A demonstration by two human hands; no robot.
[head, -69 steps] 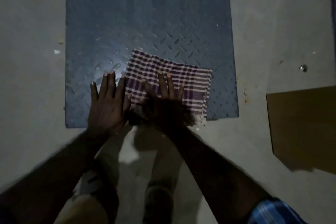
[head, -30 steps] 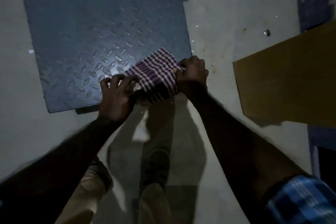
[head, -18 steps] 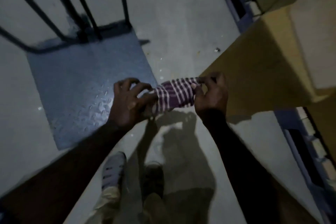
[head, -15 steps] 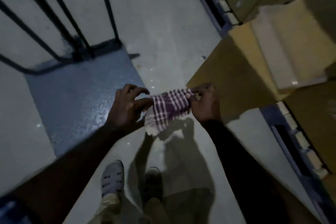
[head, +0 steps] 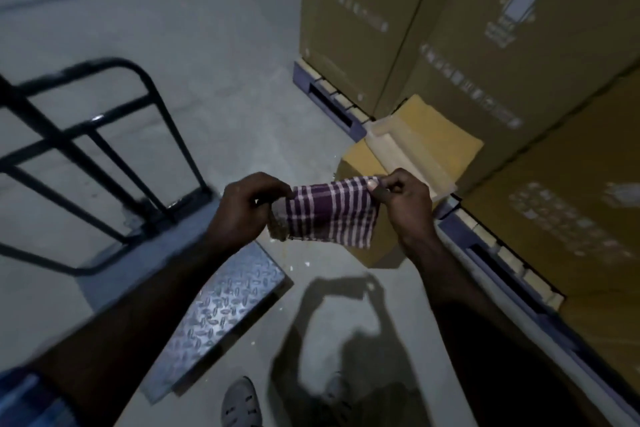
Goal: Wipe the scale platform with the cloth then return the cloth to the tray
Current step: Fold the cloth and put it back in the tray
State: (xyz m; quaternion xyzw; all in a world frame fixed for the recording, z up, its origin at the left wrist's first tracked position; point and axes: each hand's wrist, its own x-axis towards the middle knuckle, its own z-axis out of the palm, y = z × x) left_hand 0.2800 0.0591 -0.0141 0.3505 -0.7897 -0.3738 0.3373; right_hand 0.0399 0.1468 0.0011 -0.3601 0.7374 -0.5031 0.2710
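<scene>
A purple and white checked cloth point(head: 330, 213) hangs folded in the air between my hands. My left hand point(head: 247, 206) pinches its left end, and my right hand point(head: 403, 199) pinches its top right corner. The steel scale platform point(head: 225, 308) with a diamond tread lies on the floor below my left forearm, partly hidden by it. A flat tan tray point(head: 420, 146) rests on a brown cardboard box point(head: 356, 163) just beyond my right hand.
A black tube railing point(head: 104, 135) rises at the back of the scale on the left. Tall cardboard cartons point(head: 485, 31) stand on blue pallets point(head: 329, 97) along the right. Grey concrete floor lies between. My shoes show at the bottom edge.
Both hands lifted the cloth off the scale platform and carried it up and right toward the box with the tray. The view swung from looking down at the platform to facing the cartons.
</scene>
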